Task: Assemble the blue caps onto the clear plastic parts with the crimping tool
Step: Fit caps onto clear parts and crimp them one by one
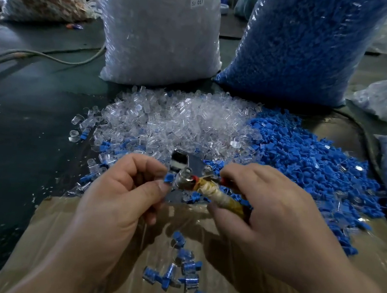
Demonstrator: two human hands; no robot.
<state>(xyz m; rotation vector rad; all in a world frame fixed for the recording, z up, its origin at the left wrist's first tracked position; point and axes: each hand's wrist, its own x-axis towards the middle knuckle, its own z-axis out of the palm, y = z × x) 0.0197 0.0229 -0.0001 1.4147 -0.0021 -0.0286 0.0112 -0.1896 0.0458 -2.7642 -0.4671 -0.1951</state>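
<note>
The left hand [122, 186] pinches a blue cap [169, 178] at the metal head of the crimping tool [185, 180], whose taped handle the right hand [267, 210] grips. This looks like the loading step; next comes a steady squeeze once the cap is seated

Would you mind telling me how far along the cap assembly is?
Done: a small cluster of capped pieces lies on the cardboard. In hand: the left hand pinches a blue cap at the crimping tool, gripped by the right hand. Left: large heaps of clear parts and loose blue caps, so most remains.
</note>
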